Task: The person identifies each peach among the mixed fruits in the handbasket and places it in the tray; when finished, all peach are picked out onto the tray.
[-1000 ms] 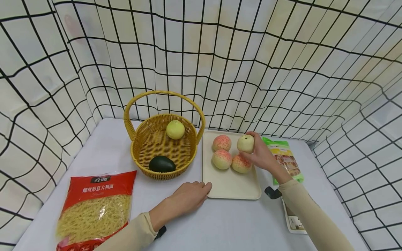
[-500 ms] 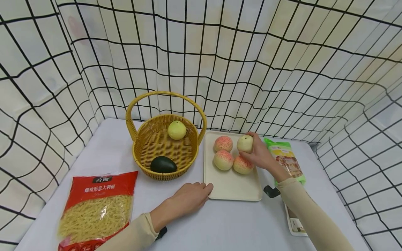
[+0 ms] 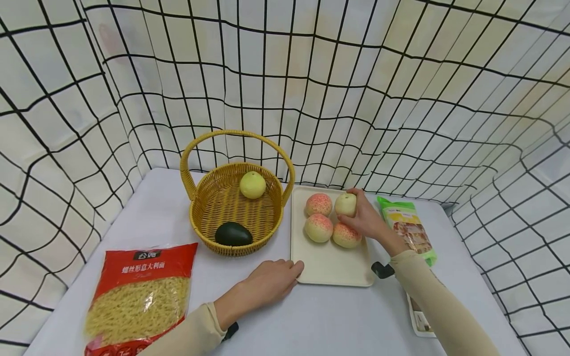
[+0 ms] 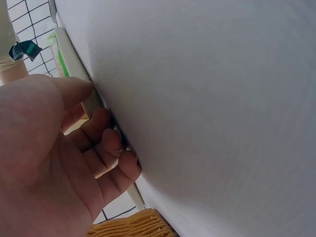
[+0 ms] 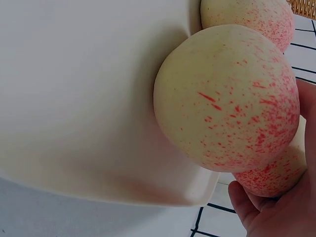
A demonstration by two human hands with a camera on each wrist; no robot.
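Observation:
My right hand [image 3: 366, 217] grips a peach [image 3: 345, 204] at the back right of a cream tray [image 3: 331, 269]. From above it looks pale with a small stem hollow; the right wrist view shows red speckles on this held peach [image 5: 271, 174]. Nearby on the tray sit a peach [image 3: 318, 204] at the back left, a peach [image 3: 318, 228] in front of it and a peach [image 3: 347, 235] just before my right hand. At the front left corner, my left hand [image 3: 271, 282] holds the tray edge with curled fingers and thumb [image 4: 76, 91]; the fingertips reach the tabletop.
Left of the tray stands a yellow wicker basket [image 3: 196, 230] with a tall handle, holding a yellow-green round fruit [image 3: 253, 185] and a dark green avocado-like fruit [image 3: 233, 234]. A pasta bag [image 3: 142, 291] lies front left, a green packet [image 3: 407, 227] right. Black netting [image 3: 285, 99] encloses the table.
My right hand has shifted slightly left with the peach, closer to the other peaches. The left hand stays at the tray corner. The whole head view has drifted a little.

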